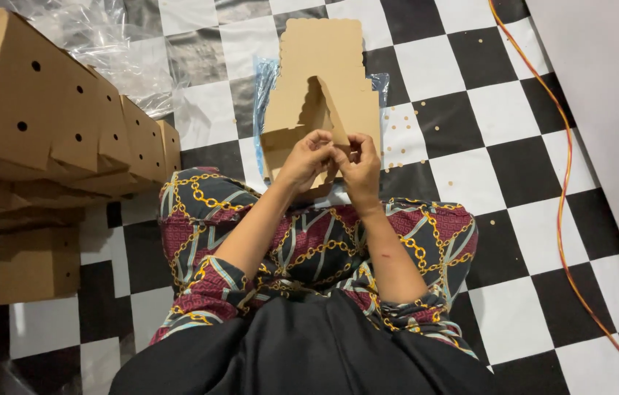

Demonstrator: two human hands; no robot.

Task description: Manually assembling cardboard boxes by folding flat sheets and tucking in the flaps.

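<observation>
Your left hand and right hand together pinch a light, stiff, creasable cardboard box blank at its lower flap edge.

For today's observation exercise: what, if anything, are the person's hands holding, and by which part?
Both the left hand and the right hand hold a flat brown cardboard box blank, pinching its raised flap at the near, lower edge with their fingers.

Box blank: matt brown cardboard; folded boxes far left same; wrap clear glossy plastic; floor glossy checkered sheet; trousers patterned smooth cloth; cable orange plastic
</observation>
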